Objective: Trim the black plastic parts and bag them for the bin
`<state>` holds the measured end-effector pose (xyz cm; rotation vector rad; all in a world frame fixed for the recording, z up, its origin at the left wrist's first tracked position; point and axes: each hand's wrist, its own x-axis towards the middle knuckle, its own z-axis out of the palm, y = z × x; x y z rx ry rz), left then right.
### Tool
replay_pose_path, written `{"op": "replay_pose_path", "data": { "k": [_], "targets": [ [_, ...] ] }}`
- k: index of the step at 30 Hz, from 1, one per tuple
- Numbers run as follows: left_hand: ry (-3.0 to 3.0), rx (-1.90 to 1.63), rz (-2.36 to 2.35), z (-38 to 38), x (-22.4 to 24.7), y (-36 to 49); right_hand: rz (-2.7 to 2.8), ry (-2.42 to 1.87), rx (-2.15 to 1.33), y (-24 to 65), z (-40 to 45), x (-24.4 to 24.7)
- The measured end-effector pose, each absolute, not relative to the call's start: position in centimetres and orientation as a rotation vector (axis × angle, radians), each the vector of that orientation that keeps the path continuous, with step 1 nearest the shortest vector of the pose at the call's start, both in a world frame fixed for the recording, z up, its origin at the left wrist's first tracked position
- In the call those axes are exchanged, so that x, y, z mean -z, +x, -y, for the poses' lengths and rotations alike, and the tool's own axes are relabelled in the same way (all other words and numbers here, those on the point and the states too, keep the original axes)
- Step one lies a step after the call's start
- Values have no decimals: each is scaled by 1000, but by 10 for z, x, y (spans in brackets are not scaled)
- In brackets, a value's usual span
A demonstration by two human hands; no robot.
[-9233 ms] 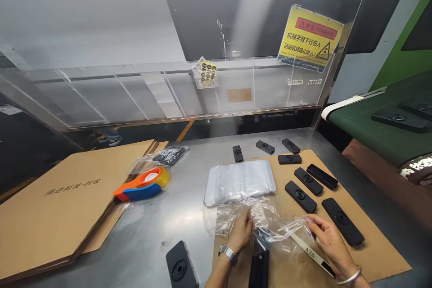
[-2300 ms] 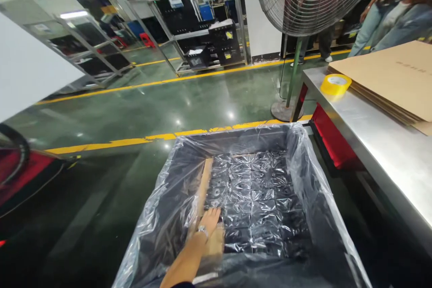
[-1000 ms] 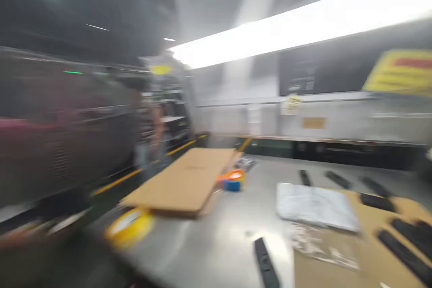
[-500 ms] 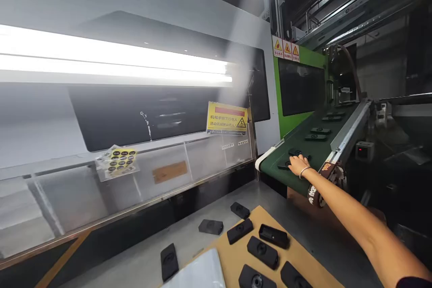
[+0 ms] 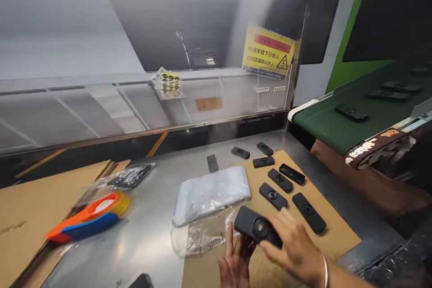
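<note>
My right hand [image 5: 295, 247] grips one end of a black rectangular plastic housing [image 5: 251, 224] with a round recess in its face, held tilted above the cardboard sheet. Just below its other end is my left hand [image 5: 236, 263], fingers spread and palm up; some fingertips pass behind the housing, so I cannot tell whether they touch it. More black housings lie on the cardboard, among them a large one [image 5: 308, 212], one with a round insert [image 5: 272, 195] and one with its hollow side up [image 5: 292, 174].
A green conveyor belt [image 5: 317, 123] carries several black housings at right. A clear bag of white sheets [image 5: 212, 193] lies on the metal table [image 5: 148, 220]. An orange and blue tape dispenser [image 5: 91, 218] and stacked cardboard [image 5: 30, 207] are at left. A clear barrier [image 5: 135, 117] stands behind.
My view has turned down toward the table. My right hand has come from the conveyor to above the cardboard, holding a black housing. My left hand has come into view.
</note>
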<state>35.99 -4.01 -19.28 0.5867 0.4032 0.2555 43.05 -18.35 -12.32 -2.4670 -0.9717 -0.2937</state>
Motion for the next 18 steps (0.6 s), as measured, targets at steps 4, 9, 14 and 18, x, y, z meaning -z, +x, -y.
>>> {"op": "replay_pose_path", "data": {
  "k": [4, 9, 14, 18],
  "targets": [
    [329, -191, -379, 31, 207, 337, 1083, -2151, 70, 373, 162, 176],
    [334, -11, -477, 7, 211, 286, 663, -2579, 311, 409, 206, 227],
    [295, 161, -441, 11, 208, 255, 668, -2659, 137, 464, 251, 249],
    [241, 159, -318, 27, 218, 250, 728, -2573, 3, 449, 240, 223]
  ]
}}
